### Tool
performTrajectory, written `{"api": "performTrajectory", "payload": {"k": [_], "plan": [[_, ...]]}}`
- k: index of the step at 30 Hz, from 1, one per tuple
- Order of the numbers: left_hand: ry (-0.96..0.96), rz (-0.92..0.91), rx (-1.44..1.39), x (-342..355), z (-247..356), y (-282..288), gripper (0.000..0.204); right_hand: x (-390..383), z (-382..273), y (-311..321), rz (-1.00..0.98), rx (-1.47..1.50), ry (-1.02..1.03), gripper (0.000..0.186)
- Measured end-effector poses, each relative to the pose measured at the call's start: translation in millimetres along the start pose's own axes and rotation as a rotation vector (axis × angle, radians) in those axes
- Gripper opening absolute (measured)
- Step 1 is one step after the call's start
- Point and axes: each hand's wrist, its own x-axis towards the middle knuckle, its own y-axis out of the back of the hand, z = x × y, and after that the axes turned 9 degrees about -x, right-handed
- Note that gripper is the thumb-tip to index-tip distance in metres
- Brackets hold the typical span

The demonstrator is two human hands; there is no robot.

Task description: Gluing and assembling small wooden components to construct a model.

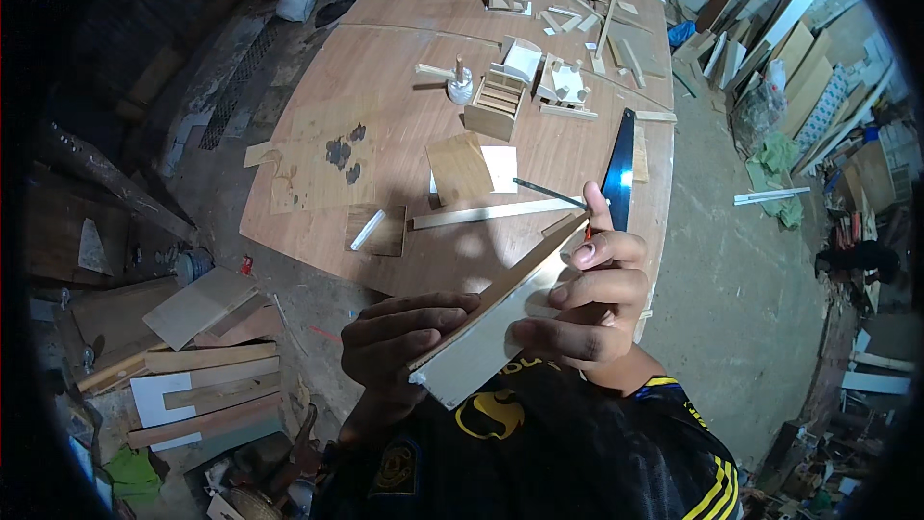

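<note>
Both of my hands hold a small board [481,356] tilted diagonally over the front of the table, its pale face toward me and a wooden edge on top. My left hand [404,337] grips the lower left part, fingers bent. My right hand [597,299] grips the upper right part with curled fingers. Behind the board lie a long pale strip [472,214] and a thin dark rod [539,187], partly hidden by my hand and the board. A dark saw blade [621,178] lies at the table's right, beside my right hand.
The wooden table [337,135] carries small wooden assemblies [496,108], thin panels [457,164], a stained sheet [298,183] and scattered offcuts [577,19]. Stacked boards and scraps [207,380] fill the floor at left. Leaning boards [799,77] and clutter line the right wall.
</note>
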Motion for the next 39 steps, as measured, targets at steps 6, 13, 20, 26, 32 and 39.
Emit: {"api": "performTrajectory", "payload": {"k": [6, 13, 20, 26, 32, 39], "plan": [[-0.041, 0.132, -0.115, -13.1, -11.0, -4.4, 0.030, -3.6, 1.1, -3.6, 0.021, 0.004, -0.012, 0.023], [0.613, 0.254, 0.798, -62.6, -18.5, 5.1, 0.030, -4.3, 23.4, -18.9, 0.041, -0.235, -0.137, 0.070], [1.027, 0.729, 0.064, -34.6, -42.5, 8.9, 0.032, -21.3, 49.7, 4.5, -0.143, -0.256, -0.471, 0.070], [1.132, 0.986, -0.394, -58.4, -60.6, 14.9, 0.029, -64.4, 67.1, -15.3, -0.296, 0.174, -1.102, 0.055], [1.104, 0.970, -0.362, -76.9, -67.3, 16.2, 0.027, -82.7, 70.6, -31.6, -0.333, 0.304, -1.263, 0.056], [1.126, 0.577, 0.015, -78.7, -61.3, 25.2, 0.044, -83.1, 70.8, -32.9, -0.311, 0.282, -1.252, 0.055]]}}
